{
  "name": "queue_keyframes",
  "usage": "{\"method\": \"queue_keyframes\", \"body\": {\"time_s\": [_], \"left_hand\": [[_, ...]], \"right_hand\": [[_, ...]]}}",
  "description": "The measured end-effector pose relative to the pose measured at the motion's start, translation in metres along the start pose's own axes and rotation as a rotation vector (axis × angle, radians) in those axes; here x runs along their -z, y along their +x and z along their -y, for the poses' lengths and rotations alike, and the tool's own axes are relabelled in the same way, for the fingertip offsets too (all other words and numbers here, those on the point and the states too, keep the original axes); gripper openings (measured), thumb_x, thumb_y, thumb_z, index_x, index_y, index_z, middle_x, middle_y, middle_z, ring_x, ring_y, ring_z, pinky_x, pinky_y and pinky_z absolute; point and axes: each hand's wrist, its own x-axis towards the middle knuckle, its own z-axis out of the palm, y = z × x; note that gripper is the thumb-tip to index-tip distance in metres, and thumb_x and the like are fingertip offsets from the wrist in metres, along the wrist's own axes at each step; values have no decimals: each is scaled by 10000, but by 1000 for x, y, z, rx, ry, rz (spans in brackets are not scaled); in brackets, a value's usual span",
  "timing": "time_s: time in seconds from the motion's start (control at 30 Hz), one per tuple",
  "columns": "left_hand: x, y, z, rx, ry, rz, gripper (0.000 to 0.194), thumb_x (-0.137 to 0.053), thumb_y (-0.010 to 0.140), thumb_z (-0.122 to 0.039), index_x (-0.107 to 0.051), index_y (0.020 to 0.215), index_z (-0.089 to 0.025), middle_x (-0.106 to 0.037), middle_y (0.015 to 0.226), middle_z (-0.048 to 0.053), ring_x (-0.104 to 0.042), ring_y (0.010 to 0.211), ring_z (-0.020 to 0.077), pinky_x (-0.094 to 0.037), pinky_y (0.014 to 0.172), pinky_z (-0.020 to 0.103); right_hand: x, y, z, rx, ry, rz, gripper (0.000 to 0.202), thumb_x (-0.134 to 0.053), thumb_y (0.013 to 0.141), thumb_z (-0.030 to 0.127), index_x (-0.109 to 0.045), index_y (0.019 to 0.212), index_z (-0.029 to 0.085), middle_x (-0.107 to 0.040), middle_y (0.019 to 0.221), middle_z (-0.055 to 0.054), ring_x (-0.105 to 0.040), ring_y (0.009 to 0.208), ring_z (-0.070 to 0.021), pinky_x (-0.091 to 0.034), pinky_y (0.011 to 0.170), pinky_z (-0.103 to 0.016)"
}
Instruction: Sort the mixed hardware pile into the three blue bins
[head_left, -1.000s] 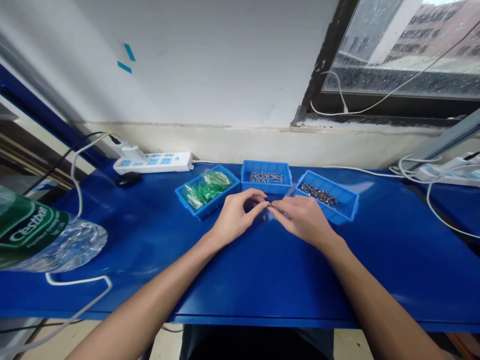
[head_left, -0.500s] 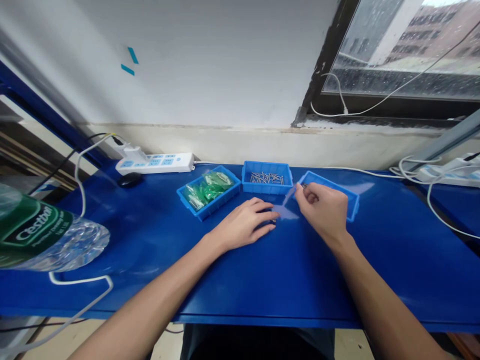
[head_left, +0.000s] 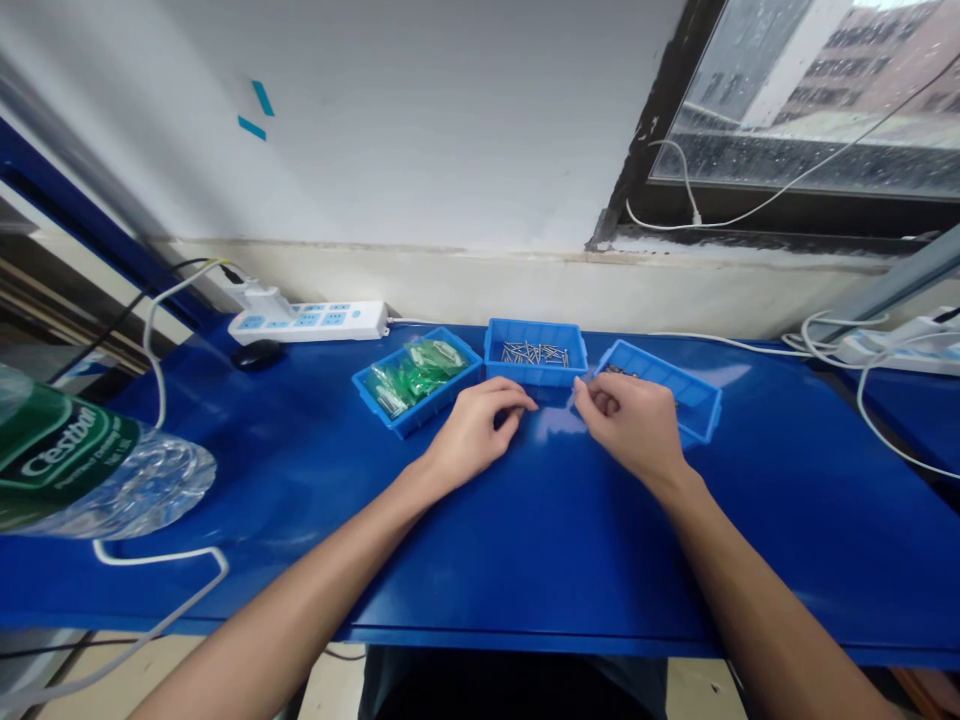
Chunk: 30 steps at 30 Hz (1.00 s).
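My left hand (head_left: 484,425) is just above the blue tabletop, in front of the middle bin, its thumb and fingers drawn together in a pinch. Whatever is between those fingertips is too small to make out. Close by on the right, my right hand (head_left: 630,415) is curled with thumb and index finger pressed together; its grip is also unclear. It partly covers the right blue bin (head_left: 697,400), where some small dark metal pieces show. Silvery screws or pins (head_left: 534,354) lie in the middle blue bin (head_left: 536,376). Green and clear plastic packets (head_left: 416,375) fill the left blue bin (head_left: 439,402).
A large water bottle (head_left: 97,460) intrudes at the left. Behind it are a black computer mouse (head_left: 257,355) and a white power strip (head_left: 315,321). A white cable (head_left: 161,555) crosses the table's left side; another power strip (head_left: 900,343) sits far right.
My left hand has gone from spread fingers on the table to a pinch, lifting slightly; the small item beside its fingertips no longer shows. My right hand has shifted a little left and down.
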Motion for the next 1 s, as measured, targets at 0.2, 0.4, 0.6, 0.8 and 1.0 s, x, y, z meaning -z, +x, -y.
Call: {"method": "queue_keyframes", "body": {"time_s": [0.2, 0.4, 0.6, 0.8, 1.0], "left_hand": [[3, 3, -6, 230, -303, -81, 175, -619, 895, -130, -763, 986, -164, -774, 971, 63, -737, 871, 187, -609, 831, 327], [2, 2, -12, 319, -538, -53, 298, -710, 830, -136, -712, 1128, -128, -767, 973, 87, -747, 897, 187, -616, 889, 329], [3, 1, -11, 125, -213, -61, 224, -694, 910, -248, -683, 1114, -156, -745, 907, 53, -725, 827, 174, -626, 828, 340], [8, 3, -5, -135, 533, 43, 420, -551, 1001, -271, -542, 1407, -166, -484, 1519, 144, -266, 1499, 372, -341, 1176, 615], [2, 3, -2, -120, 673, 172, 536, -492, 1027, -331, -417, 1497, -84, -421, 1554, 191, -260, 1513, 340, -335, 1206, 519]], "right_hand": [[-2, -4, 9, 109, 81, 194, 160, -625, 885, 313, -708, 803, 204, -625, 592, 28, -559, 512, -121, -376, 567, -266], [-10, -9, 13, 300, 20, 299, 238, -571, 970, 342, -735, 879, 196, -679, 647, -4, -604, 566, -148, -338, 578, -284], [-5, -7, 14, 430, -23, 361, 365, -470, 1024, 274, -678, 741, 175, -688, 649, -29, -605, 575, -151, -318, 582, -300], [9, 2, 1, 94, -95, -25, 395, -564, 942, 329, -552, 568, 204, -569, 508, 14, -507, 473, -124, -349, 546, -279], [14, 8, -19, -95, -170, -110, 267, -661, 853, 388, -633, 658, 207, -651, 643, -26, -597, 665, -199, -400, 616, -301]]}}
